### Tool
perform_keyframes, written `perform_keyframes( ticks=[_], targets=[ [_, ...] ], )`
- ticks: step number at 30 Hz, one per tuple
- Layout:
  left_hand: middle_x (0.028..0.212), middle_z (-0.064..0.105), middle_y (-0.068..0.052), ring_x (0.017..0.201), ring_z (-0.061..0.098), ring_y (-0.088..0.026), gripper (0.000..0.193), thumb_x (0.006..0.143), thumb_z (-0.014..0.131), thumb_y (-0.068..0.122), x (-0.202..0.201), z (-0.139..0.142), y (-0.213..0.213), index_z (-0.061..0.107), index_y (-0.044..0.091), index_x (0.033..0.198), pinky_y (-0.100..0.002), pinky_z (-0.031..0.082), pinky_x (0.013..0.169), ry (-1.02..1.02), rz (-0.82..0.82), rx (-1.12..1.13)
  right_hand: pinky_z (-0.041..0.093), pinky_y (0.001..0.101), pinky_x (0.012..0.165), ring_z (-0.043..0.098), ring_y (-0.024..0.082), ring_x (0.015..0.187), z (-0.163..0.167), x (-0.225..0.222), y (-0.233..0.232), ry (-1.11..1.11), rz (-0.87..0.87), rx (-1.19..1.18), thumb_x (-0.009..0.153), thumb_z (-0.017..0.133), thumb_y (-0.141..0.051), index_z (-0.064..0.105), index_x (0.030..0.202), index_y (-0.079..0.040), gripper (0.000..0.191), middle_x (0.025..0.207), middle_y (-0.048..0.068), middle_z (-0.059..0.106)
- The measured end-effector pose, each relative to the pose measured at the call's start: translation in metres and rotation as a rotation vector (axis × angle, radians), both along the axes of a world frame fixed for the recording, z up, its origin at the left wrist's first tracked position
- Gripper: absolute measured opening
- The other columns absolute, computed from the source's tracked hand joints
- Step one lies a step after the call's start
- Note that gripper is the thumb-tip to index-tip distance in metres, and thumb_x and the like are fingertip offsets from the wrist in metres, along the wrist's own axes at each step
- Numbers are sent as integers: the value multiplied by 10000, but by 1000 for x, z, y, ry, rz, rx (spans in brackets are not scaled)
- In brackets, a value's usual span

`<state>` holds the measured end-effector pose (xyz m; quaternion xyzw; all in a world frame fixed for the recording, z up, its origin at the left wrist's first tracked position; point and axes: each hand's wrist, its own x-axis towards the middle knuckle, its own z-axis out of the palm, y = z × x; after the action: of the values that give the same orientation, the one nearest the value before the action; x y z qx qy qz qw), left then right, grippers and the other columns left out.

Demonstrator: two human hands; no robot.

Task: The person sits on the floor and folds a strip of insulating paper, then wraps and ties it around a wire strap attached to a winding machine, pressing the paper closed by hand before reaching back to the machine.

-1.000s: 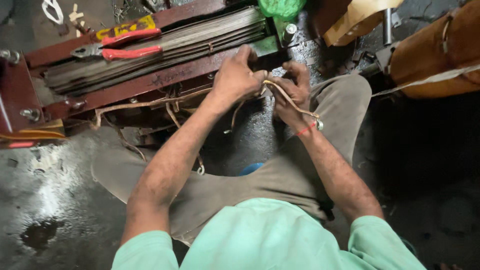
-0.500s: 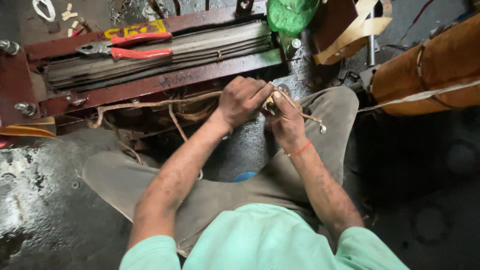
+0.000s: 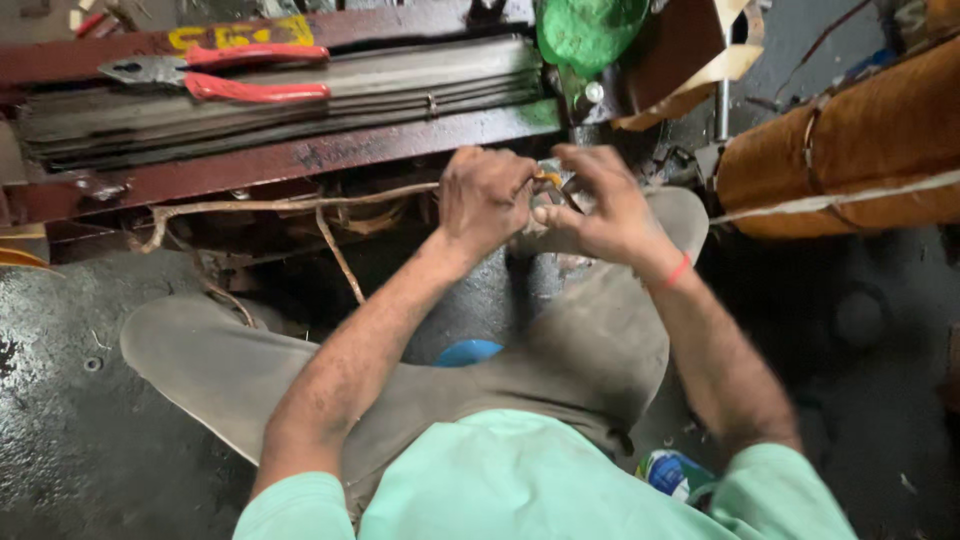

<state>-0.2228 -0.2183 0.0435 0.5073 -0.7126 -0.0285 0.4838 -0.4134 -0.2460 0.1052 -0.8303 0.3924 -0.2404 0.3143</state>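
Note:
My left hand [image 3: 485, 198] is closed around a tan cloth-wrapped cord [image 3: 300, 204] that runs left along the underside of a dark red metal frame [image 3: 300, 155]. My right hand [image 3: 600, 205], with a red band at the wrist, pinches the same cord's end right beside the left hand, fingers bent over it. Both hands meet above my right knee [image 3: 600, 330], just below the frame's front edge. The cord's end between the fingers is mostly hidden.
Red-handled pliers [image 3: 215, 75] lie on a stack of grey metal strips [image 3: 300, 95] on the frame. A green cloth [image 3: 590, 30] sits at the top. A large copper-brown coil [image 3: 850, 140] stands at right. The floor [image 3: 70, 440] is dark and wet.
Both hands have shifted slightly right and closer together on the cord; the view has tilted down, so the frame sits higher in the picture.

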Motion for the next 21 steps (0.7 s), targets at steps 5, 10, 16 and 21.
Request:
perform_keyframes(
  ticks=[5,10,16,21],
  targets=[
    [744,712,-27,666,685,-255,276,859,756,172,2,0,3,579,92,1055,-437,494,697,122,51,147,531,288,943,627,154,1082,-36,2,-24,-93,-2,611,960,725,-161,703,1307,-33,372,1199,92,676],
    [728,725,-23,677,723,-284,496,855,801,192,3,-2,-1,459,73,1194,-430,546,676,205,30,244,489,280,1014,577,146,1188,-52,-4,-25,-223,48,497,962,722,-121,712,1285,-21,338,1267,66,646],
    [711,718,-31,652,718,-305,549,805,815,161,1,-4,0,473,70,1225,-437,551,644,177,59,226,524,272,957,606,135,1122,-54,-3,-20,-409,-48,597,932,744,-67,753,1188,-17,262,1200,47,648],
    [713,707,-32,621,721,-252,533,853,767,117,1,-9,-4,440,60,1269,-407,566,641,133,22,261,567,271,892,641,128,1030,-56,-5,-26,-387,-109,594,964,722,-46,781,1139,-23,185,1154,56,671]
  ],
)
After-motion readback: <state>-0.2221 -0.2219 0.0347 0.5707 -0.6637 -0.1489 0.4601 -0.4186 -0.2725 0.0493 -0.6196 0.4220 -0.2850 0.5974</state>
